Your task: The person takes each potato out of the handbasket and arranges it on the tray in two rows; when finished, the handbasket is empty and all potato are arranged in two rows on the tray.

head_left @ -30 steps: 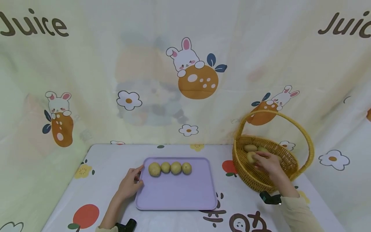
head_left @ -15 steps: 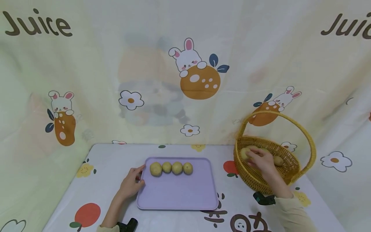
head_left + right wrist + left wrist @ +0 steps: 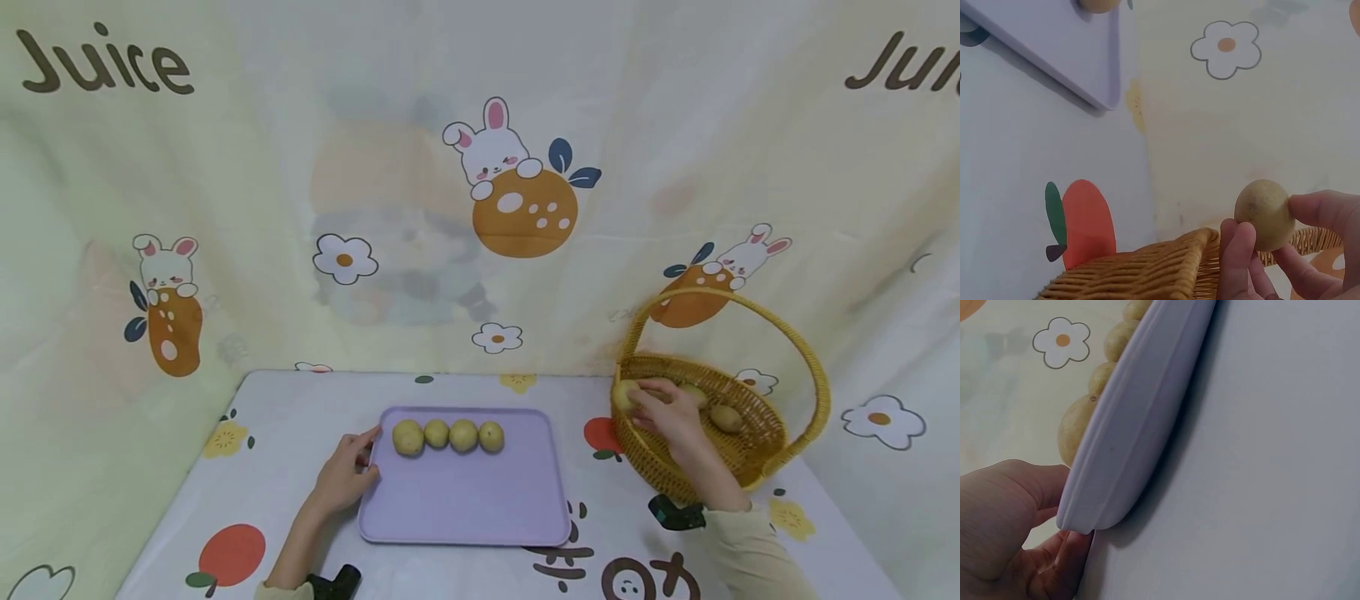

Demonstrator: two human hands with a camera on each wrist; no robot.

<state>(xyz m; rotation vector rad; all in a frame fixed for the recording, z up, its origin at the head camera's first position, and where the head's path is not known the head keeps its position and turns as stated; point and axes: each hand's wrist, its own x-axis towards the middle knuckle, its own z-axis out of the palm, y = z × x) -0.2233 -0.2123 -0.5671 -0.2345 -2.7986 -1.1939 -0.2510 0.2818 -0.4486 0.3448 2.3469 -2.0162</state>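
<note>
In the head view, my left hand [image 3: 347,473] holds the left edge of a shallow lilac tray [image 3: 465,508]. Its digits meet the tray's rim and side in the left wrist view. A row of several pale yellow potatoes [image 3: 463,435] sits along the tray's far side, the largest at the left. On the right, my right hand [image 3: 675,417] reaches into a wicker basket [image 3: 652,471], pinching one small potato [image 3: 1265,214] between thumb and fingers at the basket's left rim. Other potatoes [image 3: 726,418] lie inside; my hand partly hides that space.
The basket's tall arched handle [image 3: 813,367] rises over its opening. A printed white cloth [image 3: 300,417] covers the table, and a patterned curtain [image 3: 420,167] hangs right behind it. A strip of tabletop separates tray and basket.
My right hand has shifted left inside the basket with the potato, bringing it to the left rim and uncovering another potato behind. The left hand keeps its place on the tray.
</note>
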